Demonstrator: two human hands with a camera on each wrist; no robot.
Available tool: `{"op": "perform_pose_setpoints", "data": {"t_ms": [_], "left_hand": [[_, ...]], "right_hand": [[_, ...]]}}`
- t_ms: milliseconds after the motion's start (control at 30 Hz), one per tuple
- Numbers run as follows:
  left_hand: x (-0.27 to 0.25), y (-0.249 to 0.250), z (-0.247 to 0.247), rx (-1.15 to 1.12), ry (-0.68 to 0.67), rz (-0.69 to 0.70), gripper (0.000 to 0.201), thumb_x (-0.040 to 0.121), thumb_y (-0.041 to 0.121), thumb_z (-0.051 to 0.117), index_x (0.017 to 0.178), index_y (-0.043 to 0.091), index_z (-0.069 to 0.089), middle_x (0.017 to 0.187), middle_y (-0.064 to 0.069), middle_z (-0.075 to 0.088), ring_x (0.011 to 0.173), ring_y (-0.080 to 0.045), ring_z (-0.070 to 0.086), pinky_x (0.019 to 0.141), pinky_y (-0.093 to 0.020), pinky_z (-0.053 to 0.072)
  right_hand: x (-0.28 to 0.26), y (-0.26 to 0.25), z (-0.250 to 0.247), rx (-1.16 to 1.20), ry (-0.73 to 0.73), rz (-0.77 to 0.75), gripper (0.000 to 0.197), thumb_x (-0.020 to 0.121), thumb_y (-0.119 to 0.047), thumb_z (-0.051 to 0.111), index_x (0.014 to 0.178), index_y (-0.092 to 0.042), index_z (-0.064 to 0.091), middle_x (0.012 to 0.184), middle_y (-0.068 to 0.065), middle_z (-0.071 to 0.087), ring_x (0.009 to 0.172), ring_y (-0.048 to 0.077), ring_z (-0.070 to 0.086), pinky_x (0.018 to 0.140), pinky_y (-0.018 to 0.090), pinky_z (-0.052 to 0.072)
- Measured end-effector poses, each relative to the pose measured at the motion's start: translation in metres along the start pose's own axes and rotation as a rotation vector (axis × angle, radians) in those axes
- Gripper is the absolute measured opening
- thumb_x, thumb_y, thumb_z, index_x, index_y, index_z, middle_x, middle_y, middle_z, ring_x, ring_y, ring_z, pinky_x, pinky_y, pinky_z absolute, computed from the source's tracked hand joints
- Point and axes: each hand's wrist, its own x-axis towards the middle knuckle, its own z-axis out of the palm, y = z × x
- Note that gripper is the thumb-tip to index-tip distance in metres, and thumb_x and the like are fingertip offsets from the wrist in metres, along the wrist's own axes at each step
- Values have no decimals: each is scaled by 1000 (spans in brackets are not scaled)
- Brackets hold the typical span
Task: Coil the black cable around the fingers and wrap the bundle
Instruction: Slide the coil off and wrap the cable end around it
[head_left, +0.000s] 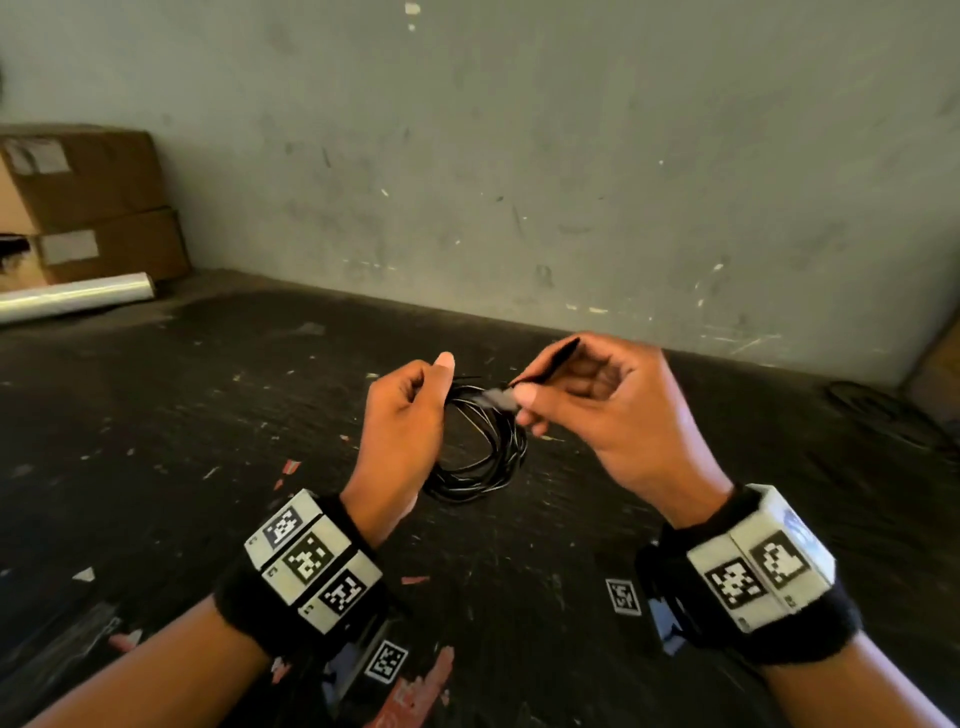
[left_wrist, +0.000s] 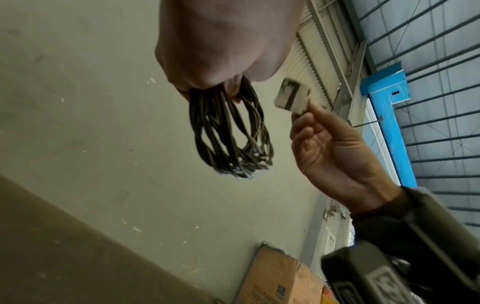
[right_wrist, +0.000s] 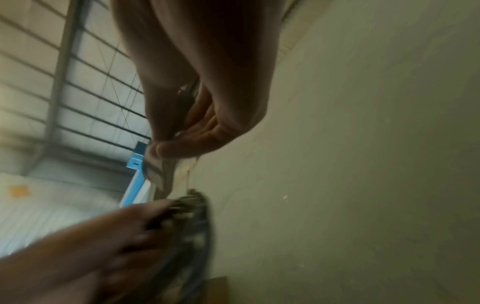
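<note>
The black cable (head_left: 480, 449) hangs as a coil of several loops above the dark table (head_left: 208, 415). My left hand (head_left: 441, 384) grips the coil's top, thumb pointing up; in the left wrist view the loops (left_wrist: 228, 133) dangle from its curled fingers (left_wrist: 233, 96). Just right of the coil, my right hand (head_left: 522, 402) pinches a narrow black strap (head_left: 553, 358) with a pale end (head_left: 498, 397) between thumb and fingers. That pale, dark-striped end (left_wrist: 293, 96) stands beside the coil. The right wrist view is blurred; the strap (right_wrist: 161, 170) hangs above the coil (right_wrist: 194, 226).
Two stacked cardboard boxes (head_left: 88, 202) and a roll of clear film (head_left: 72, 296) sit at the back left against a scuffed wall (head_left: 571, 156). More dark cable (head_left: 883, 410) lies at the far right. A printed marker (head_left: 622, 596) lies on the table near me.
</note>
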Motion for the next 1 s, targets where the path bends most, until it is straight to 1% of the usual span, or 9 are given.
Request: {"op": "perform_pose_setpoints", "data": {"t_ms": [100,200,300,400,533,600,733,833,1000], "left_hand": [[4,4,5,-2,-10,19,42,97,25,51,63,1,46,59,-12,36,57,-24,32,55,-34,32],[7,7,6,48,14,29,41,97,26,51,62,4,45,56,-9,33,54,-21,32,55,-33,32],[12,8,3,89,43,34,41,96,28,51,61,9,45,56,-7,35,53,-20,34,54,-33,33],[14,8,-1,106,46,67,38,96,29,52,63,11,47,57,-6,37,54,-19,35,54,-33,33],[10,7,0,61,13,73,34,96,24,52,68,6,54,62,-9,44,58,-20,40,58,-34,37],[7,7,1,37,4,45,32,96,23,52,69,7,57,61,-6,48,59,-18,44,59,-35,39],[6,6,3,7,18,-1,30,94,23,54,70,6,60,64,-8,52,61,-20,47,59,-37,40],[8,6,0,-19,2,-14,27,95,23,53,72,8,59,63,-9,48,59,-19,43,55,-33,37],[7,4,0,-44,8,-68,32,94,26,54,63,17,55,51,5,44,47,-9,39,49,-26,31]], "right_hand": [[-5,4,14,-203,-104,52,10,78,-5,74,86,-7,68,76,9,73,63,10,68,57,19,55],[-3,20,24,-452,-59,-1,8,79,-16,75,83,-19,69,72,-2,70,58,6,64,54,17,52],[-3,31,26,-478,21,-27,7,80,-17,75,82,-19,69,69,-5,68,53,5,59,50,14,47],[-3,39,28,-620,57,-273,6,78,-13,74,83,-14,70,84,-3,65,73,6,58,63,21,49],[1,46,37,-1017,83,-554,10,79,-16,63,81,-8,68,118,16,60,113,24,49,92,33,41],[5,45,40,-1064,65,-614,14,83,-13,56,81,-3,65,121,21,61,116,30,53,97,37,42],[17,46,42,-1076,20,-647,11,85,-8,56,84,0,64,113,20,65,105,32,62,89,40,52],[20,45,41,-1095,2,-675,8,85,-7,58,86,-1,64,110,20,66,104,32,63,85,42,54],[22,46,39,-1097,19,-717,3,83,-3,63,85,-2,65,103,16,70,92,28,67,72,42,57]]}}
